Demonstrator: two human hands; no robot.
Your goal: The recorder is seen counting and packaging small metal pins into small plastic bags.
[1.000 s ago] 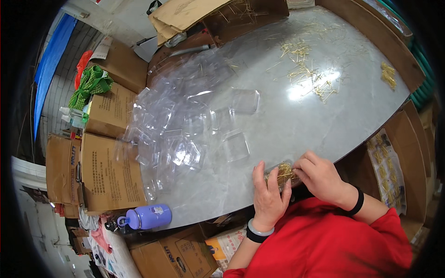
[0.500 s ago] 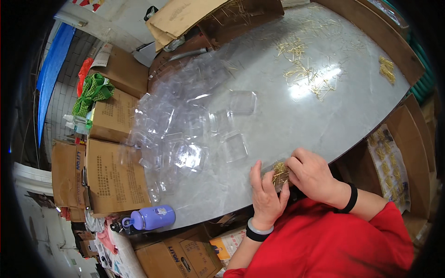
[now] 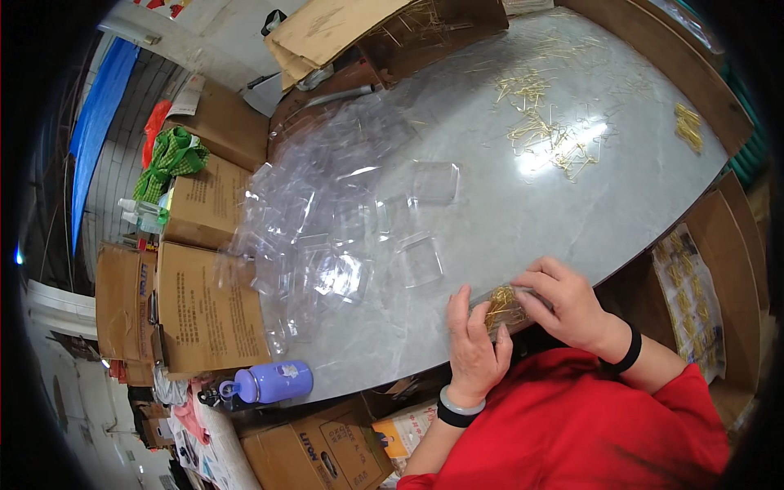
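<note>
Head view: the clear container (image 3: 508, 312) of gold wire pieces (image 3: 500, 300) lies between the hands at the worktop's (image 3: 523, 224) near edge. The left hand (image 3: 478, 353), fingers spread, borders its left side; the right hand's (image 3: 563, 304) bent fingers cover its right end. Neither is clearly nearer; grip closure and long axis cannot be determined.

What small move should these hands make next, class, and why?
Probably the right hand should gently even out the gold wires in the clear case: they look crossed and jumbled, its fingers are already beside them, and the left hand is at the case's other side.
</note>
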